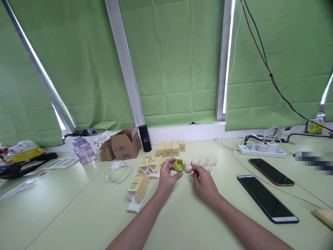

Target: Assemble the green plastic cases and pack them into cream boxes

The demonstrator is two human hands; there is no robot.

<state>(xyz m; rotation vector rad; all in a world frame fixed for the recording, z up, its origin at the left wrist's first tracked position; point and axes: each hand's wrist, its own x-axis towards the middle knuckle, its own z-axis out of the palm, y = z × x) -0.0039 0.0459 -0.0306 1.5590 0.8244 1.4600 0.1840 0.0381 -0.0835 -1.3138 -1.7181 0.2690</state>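
My left hand [168, 175] is closed around a small olive-green open container [179, 166], its hollow side tilted towards me. Just right of it, several small pale pink blocks [188, 167] sit close together on the table. My right hand [204, 182] reaches in beside them with fingers curled and fingertips at the blocks; what lies between the fingertips is hidden. Several clear little cups [212, 161] with yellow spots stand behind my right hand. Opened tan cartons [139, 187] with green labels lie left of my left hand.
A row of upright tan boxes [168, 148] stands behind my hands. At the back left are a brown cardboard box [126, 144], a black cylinder [145, 138], a purple bottle [84, 151] and a white charger cable [118, 166]. Two phones [267, 198] and a power strip [262, 150] lie right.
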